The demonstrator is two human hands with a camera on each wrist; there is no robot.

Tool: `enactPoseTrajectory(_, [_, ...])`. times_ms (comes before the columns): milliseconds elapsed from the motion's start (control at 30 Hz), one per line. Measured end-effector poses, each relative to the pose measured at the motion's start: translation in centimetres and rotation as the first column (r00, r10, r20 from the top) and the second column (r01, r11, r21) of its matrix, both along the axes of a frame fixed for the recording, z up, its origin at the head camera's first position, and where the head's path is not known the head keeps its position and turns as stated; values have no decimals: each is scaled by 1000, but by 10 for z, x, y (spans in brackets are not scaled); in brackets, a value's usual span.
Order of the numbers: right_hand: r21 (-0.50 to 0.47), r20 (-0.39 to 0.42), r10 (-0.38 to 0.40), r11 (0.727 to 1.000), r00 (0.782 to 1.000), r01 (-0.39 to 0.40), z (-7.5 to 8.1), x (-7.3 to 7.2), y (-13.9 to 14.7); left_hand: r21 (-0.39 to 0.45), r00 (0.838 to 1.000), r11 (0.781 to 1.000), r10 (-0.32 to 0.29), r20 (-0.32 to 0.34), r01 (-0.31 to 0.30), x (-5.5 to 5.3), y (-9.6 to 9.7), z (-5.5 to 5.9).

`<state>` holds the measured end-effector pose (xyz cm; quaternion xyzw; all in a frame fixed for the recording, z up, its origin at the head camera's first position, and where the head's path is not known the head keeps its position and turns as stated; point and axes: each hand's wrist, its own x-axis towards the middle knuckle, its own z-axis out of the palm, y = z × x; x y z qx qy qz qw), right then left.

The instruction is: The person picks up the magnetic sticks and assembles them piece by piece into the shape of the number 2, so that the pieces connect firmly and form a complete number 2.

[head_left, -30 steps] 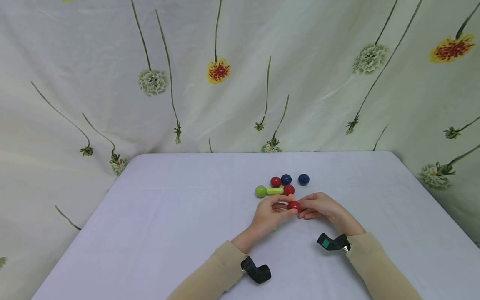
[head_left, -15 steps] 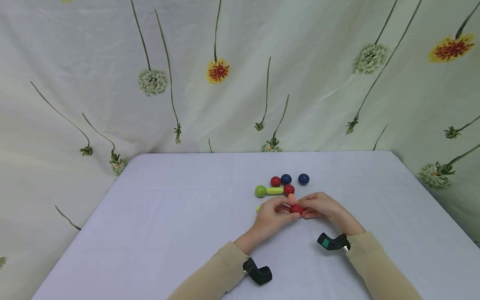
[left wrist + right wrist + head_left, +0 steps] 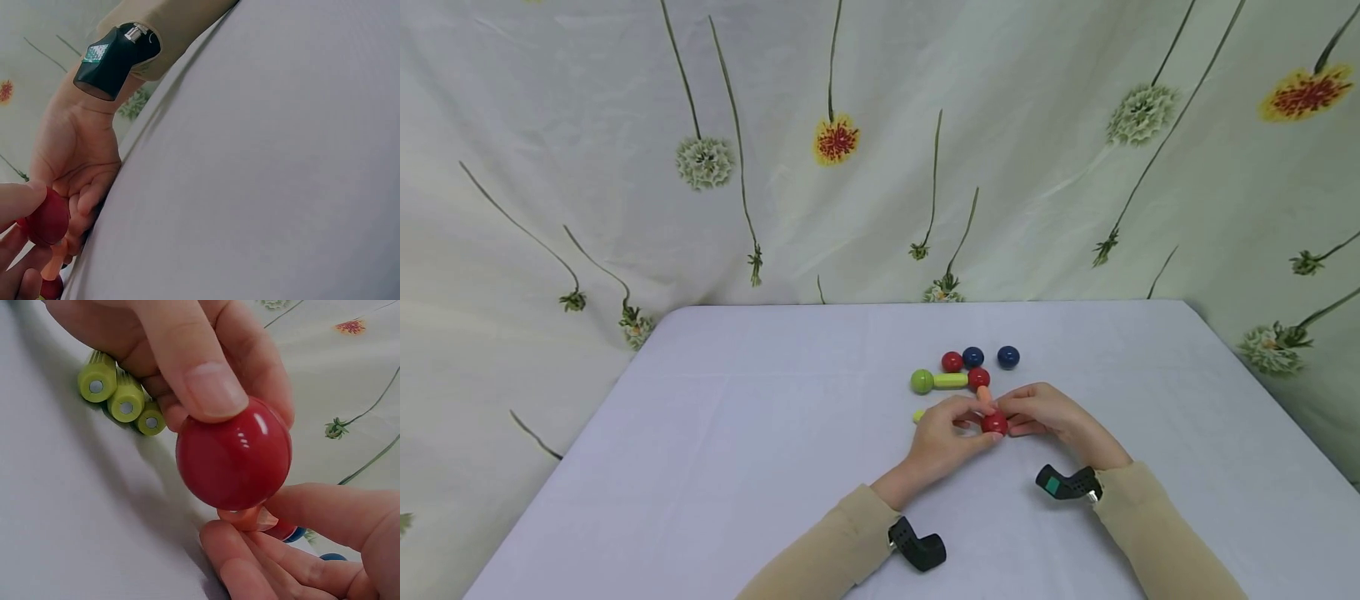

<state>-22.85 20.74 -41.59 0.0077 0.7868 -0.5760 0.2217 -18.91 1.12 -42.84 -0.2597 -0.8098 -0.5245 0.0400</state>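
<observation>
My left hand (image 3: 942, 435) pinches a glossy red ball (image 3: 234, 456) between thumb and fingers. Just beyond that ball is an orange rod (image 3: 984, 394), with my right hand (image 3: 1052, 417) pinching it, thumb on one side and fingers on the other. The rod's far end meets a second red ball (image 3: 978, 378). From there a yellow-green rod (image 3: 951, 381) runs left to a green ball (image 3: 922, 381), all in one line on the table. Part of the orange rod is hidden by my fingers.
Behind the joined pieces lie a loose red ball (image 3: 952, 361) and two dark blue balls, one beside it (image 3: 973, 357) and another farther right (image 3: 1008, 357). Yellow-green rods (image 3: 126, 403) with silvery end discs lie side by side beyond my left hand. A white cloth (image 3: 700, 433) covers the table.
My left hand has shifted slightly right and nearer with the red ball, showing more of the orange rod. A yellow-green rod tip has come into sight beside it. My right hand is nearly still.
</observation>
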Motion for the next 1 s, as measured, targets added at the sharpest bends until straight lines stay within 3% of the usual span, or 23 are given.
enactPoseTrajectory(500, [-19, -8, 15, 1000, 1000, -15, 0, 1, 0, -102, 995, 994, 20, -96, -30, -1, 2, -5])
enactPoseTrajectory(1000, [-22, -1, 22, 1000, 1000, -22, 0, 0, 1, -135, 988, 989, 36, -152, -57, 0, 3, -7])
